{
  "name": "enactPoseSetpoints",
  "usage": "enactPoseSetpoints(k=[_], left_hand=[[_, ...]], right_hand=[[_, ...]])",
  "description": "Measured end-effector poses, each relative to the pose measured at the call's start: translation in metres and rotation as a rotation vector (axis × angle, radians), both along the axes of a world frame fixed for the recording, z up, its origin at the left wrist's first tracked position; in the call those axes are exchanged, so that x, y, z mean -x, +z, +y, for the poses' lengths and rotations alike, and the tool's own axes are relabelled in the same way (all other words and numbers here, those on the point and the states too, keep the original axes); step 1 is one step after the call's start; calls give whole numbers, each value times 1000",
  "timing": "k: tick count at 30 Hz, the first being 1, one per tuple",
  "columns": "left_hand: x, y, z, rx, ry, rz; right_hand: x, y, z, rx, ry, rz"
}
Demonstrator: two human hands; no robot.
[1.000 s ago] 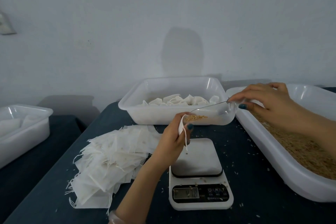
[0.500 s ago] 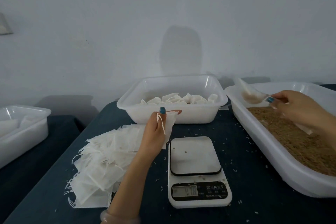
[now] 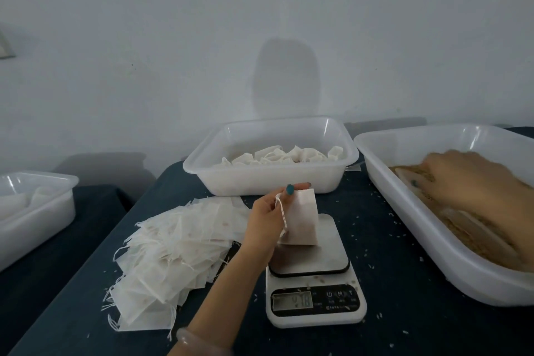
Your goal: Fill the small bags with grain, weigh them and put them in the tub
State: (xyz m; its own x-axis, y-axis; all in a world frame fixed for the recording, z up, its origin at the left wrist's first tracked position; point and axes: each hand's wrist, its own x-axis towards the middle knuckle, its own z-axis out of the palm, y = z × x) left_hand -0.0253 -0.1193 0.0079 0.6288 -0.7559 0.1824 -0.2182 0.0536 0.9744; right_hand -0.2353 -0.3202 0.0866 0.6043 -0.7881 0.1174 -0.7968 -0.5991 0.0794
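My left hand (image 3: 267, 218) pinches the top of a small white drawstring bag (image 3: 302, 218), which stands upright with its bottom on the plate of the white kitchen scale (image 3: 313, 272). The scale's display shows digits. My right hand (image 3: 474, 182), blurred, is down in the large white tub of brown grain (image 3: 427, 228), gripping a pale scoop (image 3: 413, 179) that lies on the grain. Behind the scale stands a white tub (image 3: 271, 179) holding several filled bags.
A loose pile of empty white bags (image 3: 173, 251) lies left of the scale on the dark blue tablecloth. Another white tub (image 3: 31, 214) stands at far left on a separate surface. Stray grains dot the cloth.
My left hand brought the bag down from mid-air onto the scale plate. My right hand carried the scoop away from the bag and lowered it into the grain tub.
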Motion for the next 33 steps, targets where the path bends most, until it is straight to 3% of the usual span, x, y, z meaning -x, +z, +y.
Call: enactPoseSetpoints(k=[4,7,12,18,33], left_hand=[[-12,-5,0,44,84,-137],[-19,-14,0,-7,107,-216],[-24,-25,-5,-117,133,-315],[-22,-18,-3,-56,126,-187],[-26,-16,4,-80,73,-197]], right_hand=[[-37,-3,66,-69,318,-310],[-67,-33,89,-186,409,-423],[-97,-94,62,-295,217,-608],[-92,-130,36,-523,134,-876],[-94,-136,36,-480,184,-850]])
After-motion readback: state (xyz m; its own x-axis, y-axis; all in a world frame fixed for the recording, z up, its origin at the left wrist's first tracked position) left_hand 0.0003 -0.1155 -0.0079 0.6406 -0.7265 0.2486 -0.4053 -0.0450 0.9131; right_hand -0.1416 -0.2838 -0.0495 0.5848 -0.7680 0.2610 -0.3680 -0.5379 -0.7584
